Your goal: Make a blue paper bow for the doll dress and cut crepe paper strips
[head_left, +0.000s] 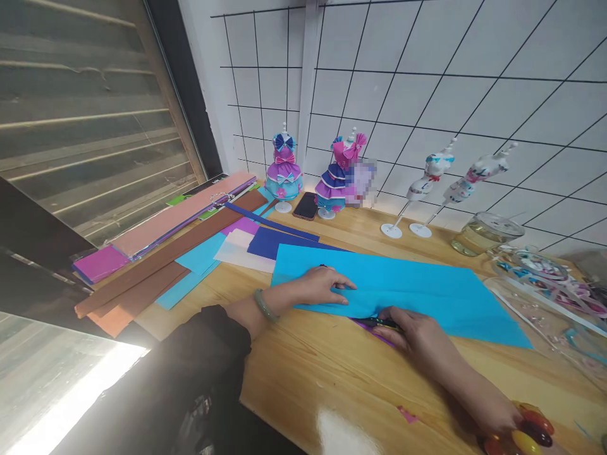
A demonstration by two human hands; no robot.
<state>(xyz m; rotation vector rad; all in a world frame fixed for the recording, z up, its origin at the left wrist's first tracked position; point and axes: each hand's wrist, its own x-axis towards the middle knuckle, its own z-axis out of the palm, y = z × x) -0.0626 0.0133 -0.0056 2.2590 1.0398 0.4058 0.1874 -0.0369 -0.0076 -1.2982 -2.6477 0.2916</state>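
Left hand (320,285) lies open on the wide blue sheet (408,281), right hand (417,333) gripping a black tool (382,321) by its near edge.

Beyond the hands stands a white wall (379,88) crossed by a black wire grid (353,69). Over to the left I see a slatted panel (90,95) in a dark frame (183,82). Below the hands spreads a glossy, light wood-grained surface (303,379). A white glare catches its near edge, and brighter light glows at the lower left.
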